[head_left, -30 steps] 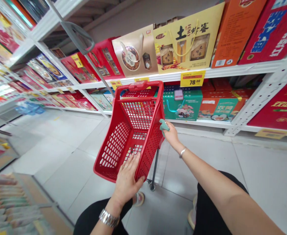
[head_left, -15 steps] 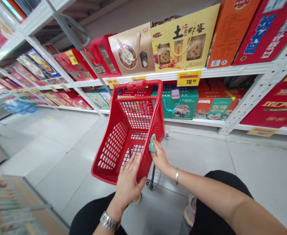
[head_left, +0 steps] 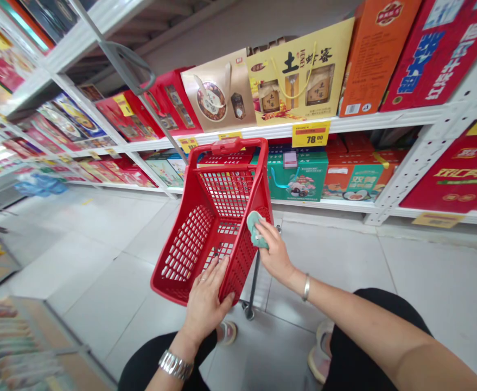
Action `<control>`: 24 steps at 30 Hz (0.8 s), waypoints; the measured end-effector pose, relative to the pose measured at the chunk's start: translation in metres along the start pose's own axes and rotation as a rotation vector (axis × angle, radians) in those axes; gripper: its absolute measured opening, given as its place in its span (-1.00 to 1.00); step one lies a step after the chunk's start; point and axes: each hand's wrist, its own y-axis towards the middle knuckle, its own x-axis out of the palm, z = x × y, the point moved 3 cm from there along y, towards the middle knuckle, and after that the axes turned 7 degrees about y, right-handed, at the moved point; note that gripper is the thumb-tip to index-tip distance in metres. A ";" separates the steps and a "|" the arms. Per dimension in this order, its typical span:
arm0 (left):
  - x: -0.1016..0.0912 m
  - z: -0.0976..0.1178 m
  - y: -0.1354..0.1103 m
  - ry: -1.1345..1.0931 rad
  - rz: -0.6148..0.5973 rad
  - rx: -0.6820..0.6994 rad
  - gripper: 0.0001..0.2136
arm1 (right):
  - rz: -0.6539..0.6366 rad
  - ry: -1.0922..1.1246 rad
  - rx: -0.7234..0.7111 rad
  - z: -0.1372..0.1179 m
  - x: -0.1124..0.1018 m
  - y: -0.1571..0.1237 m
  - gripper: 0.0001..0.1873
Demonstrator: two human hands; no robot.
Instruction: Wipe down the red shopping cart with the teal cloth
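Left grip open, palm flat on the red basket (head_left: 191,244), steadying it while the right grip (head_left: 277,254) closes on a green cloth (head_left: 255,229) pressed against it

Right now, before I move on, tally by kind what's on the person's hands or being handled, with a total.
Hands: 2 (left hand, right hand)
Red plastic shopping basket: 1
Teal cloth: 1
Metal wristwatch: 1
Bangle: 1
Total: 6
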 end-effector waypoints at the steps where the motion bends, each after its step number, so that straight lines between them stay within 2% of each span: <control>1: 0.003 0.001 -0.001 0.006 0.006 -0.001 -0.25 | -0.055 -0.030 -0.136 -0.014 -0.004 0.008 -0.35; 4: 0.012 0.007 -0.003 0.031 0.030 -0.007 -0.34 | -0.391 -0.135 -0.450 -0.051 0.004 0.017 -0.48; 6: 0.014 0.012 -0.005 0.049 0.054 0.005 -0.40 | -0.568 -0.216 -0.503 -0.062 0.011 0.023 -0.60; 7: 0.013 0.014 -0.005 0.053 0.063 0.019 -0.41 | -0.604 -0.251 -0.491 -0.063 0.012 0.028 -0.64; 9: 0.007 0.020 -0.006 0.053 0.078 0.061 -0.38 | -0.572 -0.291 -0.436 -0.057 0.006 0.045 -0.68; 13: -0.006 0.025 -0.015 0.048 0.102 0.130 -0.27 | -0.372 -0.325 -0.351 -0.036 -0.026 0.085 -0.59; 17: -0.010 0.025 -0.029 0.055 0.124 0.185 -0.22 | -0.217 -0.365 -0.312 -0.031 -0.052 0.106 -0.60; 21: -0.020 0.014 -0.035 0.010 0.054 0.245 -0.22 | -0.266 -0.430 -0.295 -0.043 -0.052 0.102 -0.72; 24: -0.026 -0.016 -0.039 -0.017 0.032 0.280 -0.28 | -0.347 -0.483 -0.299 -0.054 -0.041 0.091 -0.79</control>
